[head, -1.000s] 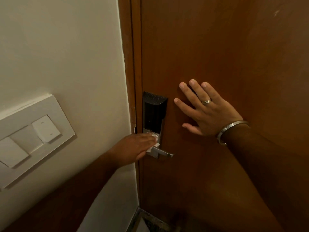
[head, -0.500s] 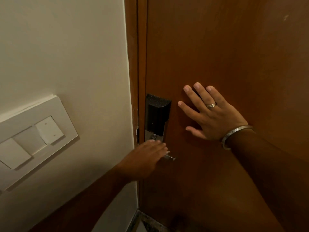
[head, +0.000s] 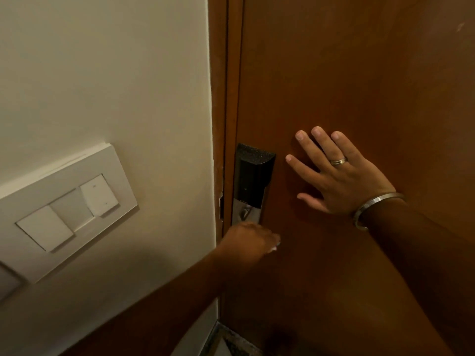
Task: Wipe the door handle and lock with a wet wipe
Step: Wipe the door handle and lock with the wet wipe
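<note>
A black and silver electronic lock (head: 253,181) is mounted at the left edge of the brown wooden door (head: 347,73). My left hand (head: 248,241) is closed over the lever handle just below the lock's silver plate and hides the handle completely. A small white corner of the wet wipe (head: 275,247) peeks out at its fingertips. My right hand (head: 339,176) lies flat on the door to the right of the lock, fingers spread, wearing a ring and a steel bangle.
A white switch plate (head: 66,209) with rocker switches is on the cream wall to the left of the door frame (head: 226,98). A strip of dark floor (head: 228,341) shows at the bottom.
My left hand has slid down from the lock's silver plate onto the lever handle, which it now covers. Less of the wipe shows. The right hand stays flat on the door.
</note>
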